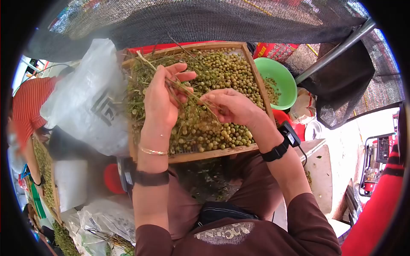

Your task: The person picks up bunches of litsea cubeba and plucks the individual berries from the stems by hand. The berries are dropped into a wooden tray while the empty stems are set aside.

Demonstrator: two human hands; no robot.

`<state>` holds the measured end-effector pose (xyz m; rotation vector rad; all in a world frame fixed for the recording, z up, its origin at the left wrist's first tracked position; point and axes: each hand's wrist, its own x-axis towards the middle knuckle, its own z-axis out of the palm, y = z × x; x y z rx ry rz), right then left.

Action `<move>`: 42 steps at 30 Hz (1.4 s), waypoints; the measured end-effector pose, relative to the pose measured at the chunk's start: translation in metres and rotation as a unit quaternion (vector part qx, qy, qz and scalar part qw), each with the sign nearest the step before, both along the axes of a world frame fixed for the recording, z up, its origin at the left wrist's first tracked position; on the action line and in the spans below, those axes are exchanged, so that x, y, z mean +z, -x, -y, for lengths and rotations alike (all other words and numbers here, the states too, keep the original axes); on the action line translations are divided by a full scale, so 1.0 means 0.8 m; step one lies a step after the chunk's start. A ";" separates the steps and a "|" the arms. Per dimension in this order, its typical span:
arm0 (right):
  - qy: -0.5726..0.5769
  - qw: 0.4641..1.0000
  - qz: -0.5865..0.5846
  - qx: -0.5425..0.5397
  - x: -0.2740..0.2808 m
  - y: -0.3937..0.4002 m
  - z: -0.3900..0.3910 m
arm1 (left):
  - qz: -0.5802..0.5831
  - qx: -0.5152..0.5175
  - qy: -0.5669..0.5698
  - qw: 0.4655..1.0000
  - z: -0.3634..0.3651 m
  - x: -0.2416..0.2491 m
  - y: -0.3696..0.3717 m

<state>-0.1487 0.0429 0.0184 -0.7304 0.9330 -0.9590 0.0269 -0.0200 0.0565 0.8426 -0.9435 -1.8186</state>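
A wooden-framed tray (213, 154) lies before me, filled with small round green-brown fruits (232, 68). Thin twigs with leafy bits (139, 87) are heaped on its left side. Above the tray, my left hand (164, 96) holds a thin plant stem (147, 63), which runs across the palm under partly curled fingers. My right hand (232, 106) pinches the lower right end of the stem between thumb and fingertips. Its other fingers curl inward, close over the fruits.
A green bowl (288, 79) with some fruits stands right of the tray. A white plastic bag (92, 100) bulges at the left. Beyond it, a person in a red striped top (30, 106) bends over another tray. Dark netting (192, 27) hangs behind; a metal pole (337, 51) slants at right.
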 end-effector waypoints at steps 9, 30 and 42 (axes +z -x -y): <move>0.055 0.988 0.133 0.064 0.009 0.012 0.001 | 0.026 -0.006 0.077 0.997 -0.004 0.029 0.024; 0.249 0.881 -0.377 -0.139 -0.012 -0.010 -0.013 | 0.221 -0.028 0.061 0.973 -0.026 -0.052 0.056; 0.218 0.887 -0.391 -0.117 -0.005 0.003 -0.016 | 0.259 -0.128 0.104 0.952 -0.033 -0.058 0.071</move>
